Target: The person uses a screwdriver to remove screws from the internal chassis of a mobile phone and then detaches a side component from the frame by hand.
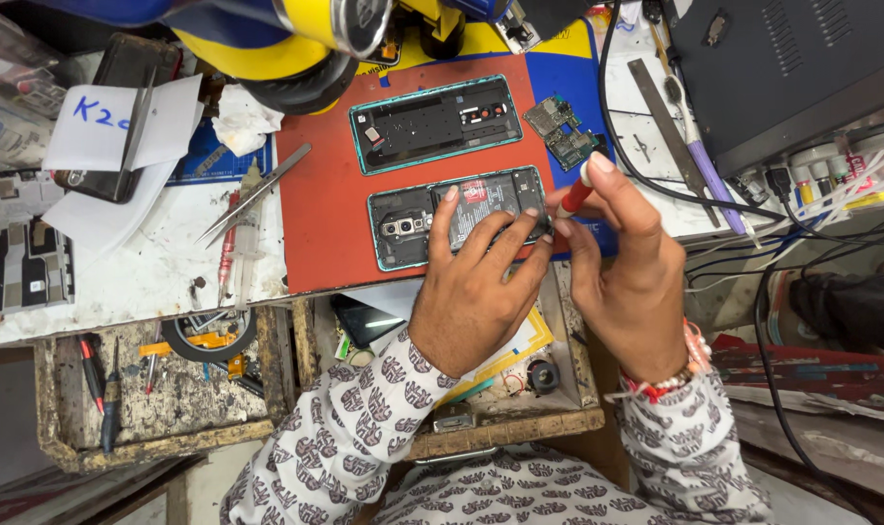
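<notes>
On the red mat [316,233], opened phone [457,228] under spread left fingers [442,219]; right fingers [598,180] pinching screwdriver [573,197].

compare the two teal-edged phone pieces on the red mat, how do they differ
The upper phone piece lies untouched, while the lower phone piece is pressed by the left hand, with the right hand holding a red and white tool at its right end. The upper one looks mostly a bare dark frame; the lower one holds a black battery and camera module. Both lie lengthwise on the red mat, open side up.
</notes>
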